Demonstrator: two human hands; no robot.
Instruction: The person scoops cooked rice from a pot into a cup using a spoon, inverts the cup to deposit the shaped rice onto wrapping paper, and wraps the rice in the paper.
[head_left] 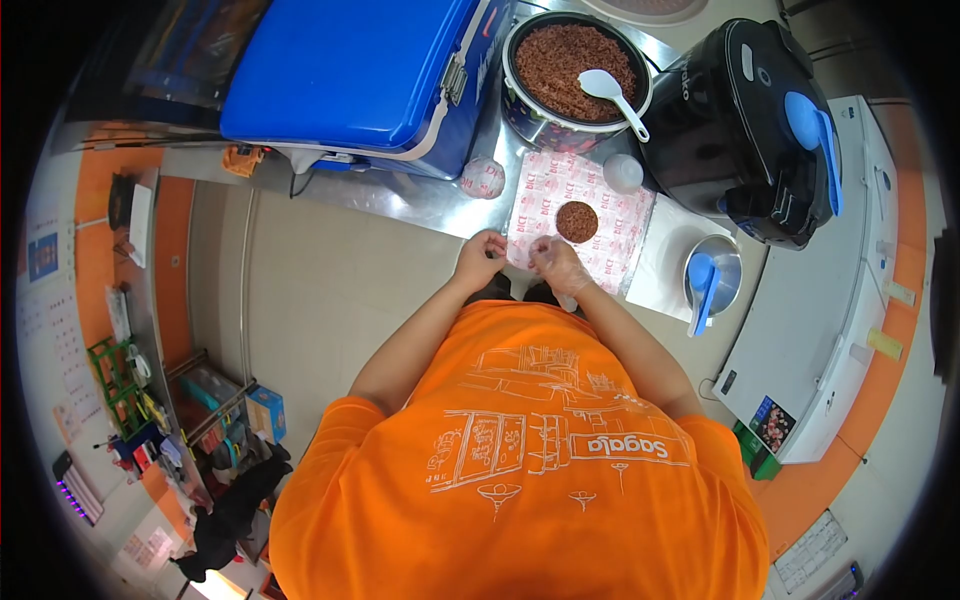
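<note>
A round portion of brown rice [577, 222] lies on a sheet of printed wrapping paper [625, 222] at the counter's near edge. My left hand [482, 258] is closed at the paper's near left corner, fingers pinching its edge. My right hand [560, 266], in a clear plastic glove, pinches the near edge of the paper beside the rice. A small whitish round cup or mould [622, 173] stands on the paper's far right part. Left of the paper sits a round wrapped packet [482, 178] with the same print.
A pot of brown rice [575, 70] with a white rice paddle [612, 98] stands behind the paper. To its left is a blue cooler box [340, 75]; to its right, a black rice cooker [735, 110]. A metal bowl [732, 265] with a blue scoop [703, 285] sits at right.
</note>
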